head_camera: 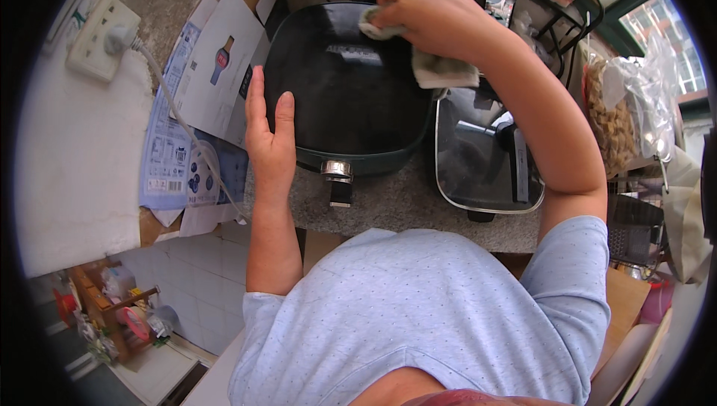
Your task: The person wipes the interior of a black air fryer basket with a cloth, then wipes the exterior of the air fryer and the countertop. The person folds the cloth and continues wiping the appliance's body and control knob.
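A large, dark green, rounded-square cooking pan point(347, 103) stands on a grey speckled countertop point(392, 193). Its inner surface is black and glossy, and a silver-and-black fitting point(337, 176) juts from its near side. My left hand point(269, 120) is at the pan's left edge, fingers straight and thumb apart; whether it presses on the rim I cannot tell. At the far right part of the pan, my right hand point(420, 16) grips a pale, crumpled cloth point(445, 69), whose loose end hangs over the pan's right edge.
Right of the pan lies a rectangular glass lid point(470, 165) with a black handle. Flattened printed boxes point(218, 70) lean on the left, crossed by a white cord from a power strip point(103, 36). Plastic bags point(613, 114) hang at the right. Dark wire racking point(560, 30) stands behind.
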